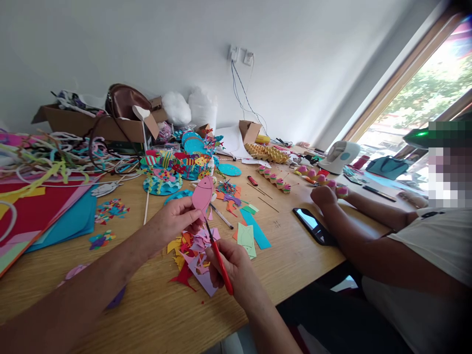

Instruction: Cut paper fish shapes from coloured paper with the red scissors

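Between the thumb and fingers of my left hand is a pink paper fish, held up, with a face line and an eye drawn on it. My right hand grips red-handled scissors, their dark blades pointing up at the fish's lower end. Whether the blades touch the paper I cannot tell. Below both hands lies a heap of coloured paper scraps, pink, yellow, red and purple. A pale green paper piece with a drawn outline lies right of the heap, beside a blue paper strip.
Coloured sheets and tangled cords fill the left side. Behind stand decorated fish crafts and a cardboard box. A pen lies near the scraps. At right, a co-worker's hands handle a painted egg-carton strip near a phone.
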Tool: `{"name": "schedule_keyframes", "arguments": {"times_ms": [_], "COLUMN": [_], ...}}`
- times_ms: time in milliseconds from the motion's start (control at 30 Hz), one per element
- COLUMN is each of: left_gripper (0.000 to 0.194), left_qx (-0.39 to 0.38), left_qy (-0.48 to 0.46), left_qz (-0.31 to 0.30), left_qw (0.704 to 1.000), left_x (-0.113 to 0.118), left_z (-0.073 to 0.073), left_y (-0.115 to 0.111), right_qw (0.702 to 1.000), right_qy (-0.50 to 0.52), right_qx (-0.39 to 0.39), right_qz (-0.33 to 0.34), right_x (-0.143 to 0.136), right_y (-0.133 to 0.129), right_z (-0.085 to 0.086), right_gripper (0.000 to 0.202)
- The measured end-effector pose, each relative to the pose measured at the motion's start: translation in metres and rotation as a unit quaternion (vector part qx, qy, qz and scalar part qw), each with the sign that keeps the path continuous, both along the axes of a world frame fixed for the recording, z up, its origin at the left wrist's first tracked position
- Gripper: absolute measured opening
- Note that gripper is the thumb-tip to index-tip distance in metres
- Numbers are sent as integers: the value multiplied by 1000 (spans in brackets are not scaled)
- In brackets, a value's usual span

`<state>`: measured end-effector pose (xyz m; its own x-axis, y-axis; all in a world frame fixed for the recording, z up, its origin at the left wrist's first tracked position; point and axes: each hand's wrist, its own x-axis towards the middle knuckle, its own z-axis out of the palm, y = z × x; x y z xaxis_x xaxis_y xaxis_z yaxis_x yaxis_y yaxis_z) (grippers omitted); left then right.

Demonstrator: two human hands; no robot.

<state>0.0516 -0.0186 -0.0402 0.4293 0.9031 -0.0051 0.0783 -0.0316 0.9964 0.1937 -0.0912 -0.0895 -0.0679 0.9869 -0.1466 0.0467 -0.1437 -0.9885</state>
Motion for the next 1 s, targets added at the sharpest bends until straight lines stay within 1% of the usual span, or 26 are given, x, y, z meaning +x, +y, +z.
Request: {"name": "schedule_keyframes", "arguments": {"times_ms": [133,333,600,800,1000], "left_gripper": [14,15,13,15,14], "left_qx": [-17,-8,-12,-18,-23], "left_qy": [-14,-26,-25,-19,-21], "left_qz": [-12,-26,-16,-26,-33], "left_qw": [1000,999,999,999,999], "left_x": [-1,-1,-1,-1,-1], "left_z": [-2,-7,-5,-4,-4], "left_y": [-1,1,-1,-1,-2], "right_qw": [1000,1000,1000,1000,1000], "right_qy": [18,29,-2,-15,-4], "right_qx": [-1,4,-5,-2,-2], "right_qz": [0,1,0,-1,0], "right_x": [-1,0,0,0,0], "right_y": [0,0,0,-1,-1], "right_z": [3,1,1,1,4], "right_gripper": [41,40,43,43,43]}}
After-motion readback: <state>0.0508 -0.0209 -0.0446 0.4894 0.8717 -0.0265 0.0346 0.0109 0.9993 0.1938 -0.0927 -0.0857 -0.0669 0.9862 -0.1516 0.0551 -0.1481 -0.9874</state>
